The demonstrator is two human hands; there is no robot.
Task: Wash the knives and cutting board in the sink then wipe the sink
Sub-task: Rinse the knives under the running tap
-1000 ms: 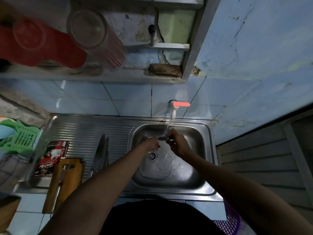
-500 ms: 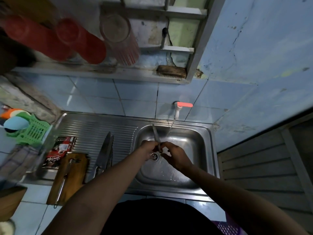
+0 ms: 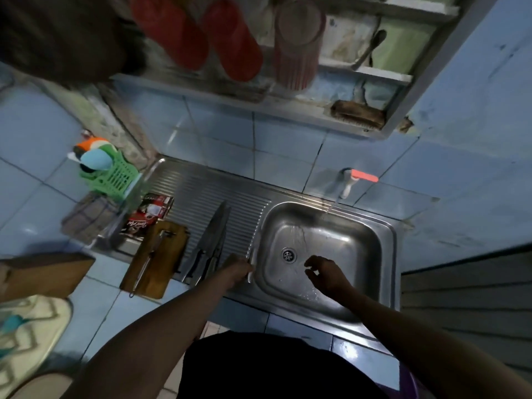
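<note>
**Small knife at the basin edge, water running**

While a thin stream of water falls from the white tap point(image 3: 346, 188) with its orange-red lever, the steel sink point(image 3: 359, 246) shows a smooth, wet, rounded basin with a round drain point(image 3: 288, 254) in the middle. Its draining part on the left is ribbed metal. Two long knives point(image 3: 211, 240) with grey blades and dark handles lie there side by side, just beside the wooden cutting board point(image 3: 169, 249), a brown rectangle on which a slim metal tool rests. The board sticks out over the blue tiled counter.

The left hand point(image 3: 237, 269) is at the left rim of the basin, fingers curled round a small knife point(image 3: 252, 264), whose pale blade points up along the rim. The right hand point(image 3: 325, 273) hangs above the basin near the drain, holding nothing, with fingers loosely bent and spread a little. Both forearms reach forward from below.
</note>
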